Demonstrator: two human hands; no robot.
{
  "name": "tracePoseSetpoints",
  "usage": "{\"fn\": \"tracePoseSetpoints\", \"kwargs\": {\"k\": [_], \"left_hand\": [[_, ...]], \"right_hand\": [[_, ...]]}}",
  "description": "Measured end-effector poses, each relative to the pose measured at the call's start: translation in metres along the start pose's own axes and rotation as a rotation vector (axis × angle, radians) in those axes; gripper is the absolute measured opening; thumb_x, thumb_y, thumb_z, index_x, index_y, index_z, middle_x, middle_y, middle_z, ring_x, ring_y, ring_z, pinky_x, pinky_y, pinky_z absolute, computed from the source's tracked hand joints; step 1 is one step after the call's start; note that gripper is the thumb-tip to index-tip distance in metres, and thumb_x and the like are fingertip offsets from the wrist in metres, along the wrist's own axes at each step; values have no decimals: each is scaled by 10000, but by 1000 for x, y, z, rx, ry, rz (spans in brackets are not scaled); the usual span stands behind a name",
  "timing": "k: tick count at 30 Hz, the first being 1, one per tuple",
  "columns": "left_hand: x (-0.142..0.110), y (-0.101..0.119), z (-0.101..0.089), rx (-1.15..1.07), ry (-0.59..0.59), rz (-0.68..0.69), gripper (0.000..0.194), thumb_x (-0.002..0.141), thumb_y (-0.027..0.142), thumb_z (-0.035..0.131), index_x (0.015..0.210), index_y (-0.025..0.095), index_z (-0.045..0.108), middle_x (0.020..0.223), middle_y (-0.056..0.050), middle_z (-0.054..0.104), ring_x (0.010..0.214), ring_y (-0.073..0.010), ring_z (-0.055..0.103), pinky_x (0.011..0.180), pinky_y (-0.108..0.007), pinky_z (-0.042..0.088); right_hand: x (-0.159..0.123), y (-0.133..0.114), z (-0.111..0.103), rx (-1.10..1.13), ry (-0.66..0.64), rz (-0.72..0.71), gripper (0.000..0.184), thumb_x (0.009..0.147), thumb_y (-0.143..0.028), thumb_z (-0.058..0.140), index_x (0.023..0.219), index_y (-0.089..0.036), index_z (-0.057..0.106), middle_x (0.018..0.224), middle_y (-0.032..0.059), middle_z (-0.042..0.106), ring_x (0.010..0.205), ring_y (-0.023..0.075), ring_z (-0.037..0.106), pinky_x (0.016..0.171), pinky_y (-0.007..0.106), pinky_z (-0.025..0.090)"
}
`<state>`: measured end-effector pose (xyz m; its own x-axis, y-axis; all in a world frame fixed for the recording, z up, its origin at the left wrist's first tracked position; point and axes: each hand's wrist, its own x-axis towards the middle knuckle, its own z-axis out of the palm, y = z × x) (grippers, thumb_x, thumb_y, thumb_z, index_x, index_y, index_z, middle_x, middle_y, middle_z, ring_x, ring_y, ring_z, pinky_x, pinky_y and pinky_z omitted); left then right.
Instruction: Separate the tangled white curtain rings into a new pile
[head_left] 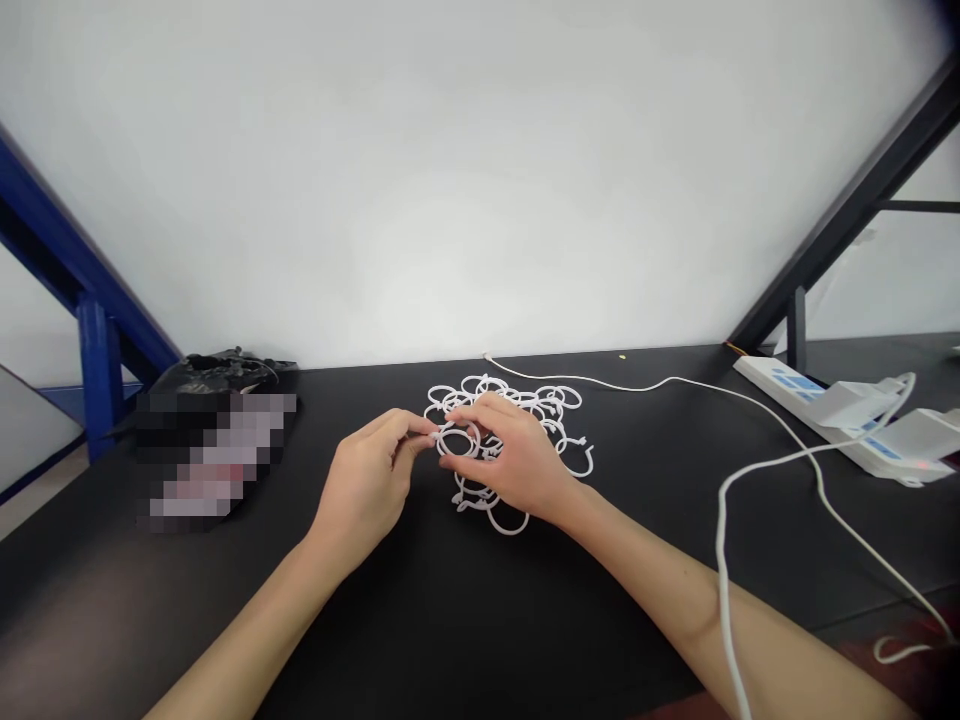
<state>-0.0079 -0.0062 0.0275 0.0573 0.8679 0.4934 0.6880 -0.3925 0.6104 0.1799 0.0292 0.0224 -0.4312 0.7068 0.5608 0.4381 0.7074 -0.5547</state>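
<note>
A heap of white looped cable ties [525,415] lies on the black table [465,620] near its far edge. My left hand [371,480] pinches the left side of one white loop [459,441] between thumb and fingertips. My right hand [514,455] rests over the heap and holds the same loop from the right, thumb under it and fingers curled on top. Part of the heap is hidden under my right hand.
A black bag [217,375] with a blurred patch lies at the back left. A white power strip [832,410] with plugged adapters sits at the right, its white cables [724,520] trailing across the table and over my right forearm. A blue frame [97,380] stands left, a black strut right.
</note>
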Motion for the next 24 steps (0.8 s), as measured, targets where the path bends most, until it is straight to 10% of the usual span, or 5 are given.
{"fn": "tracePoseSetpoints", "kwargs": {"k": [8, 15, 24], "left_hand": [[6, -5, -5, -3, -22, -60, 158, 905, 362, 566, 936, 255, 677, 876, 3, 710, 672, -151, 594, 646, -274, 474], [18, -22, -26, 73, 114, -279, 261, 883, 448, 556, 989, 241, 676, 889, -14, 705, 701, -172, 610, 705, -303, 497], [15, -67, -25, 708, -156, -259, 320, 910, 361, 419, 975, 205, 691, 1066, -148, 682, 1030, -383, 573, 825, -509, 484]], "right_hand": [[1, 6, 2, -13, -42, 37, 654, 782, -424, 776, 1369, -262, 539, 1222, 65, 646, 1099, 221, 595, 950, 400, 511], [-1, 13, -1, -273, -81, -23, 287, 897, -363, 650, 1120, -187, 686, 1095, 83, 655, 1072, 243, 531, 985, 425, 471], [0, 18, -2, -236, -257, 18, 194, 916, -238, 564, 960, -178, 743, 993, 61, 717, 1120, 262, 483, 1042, 436, 419]]}}
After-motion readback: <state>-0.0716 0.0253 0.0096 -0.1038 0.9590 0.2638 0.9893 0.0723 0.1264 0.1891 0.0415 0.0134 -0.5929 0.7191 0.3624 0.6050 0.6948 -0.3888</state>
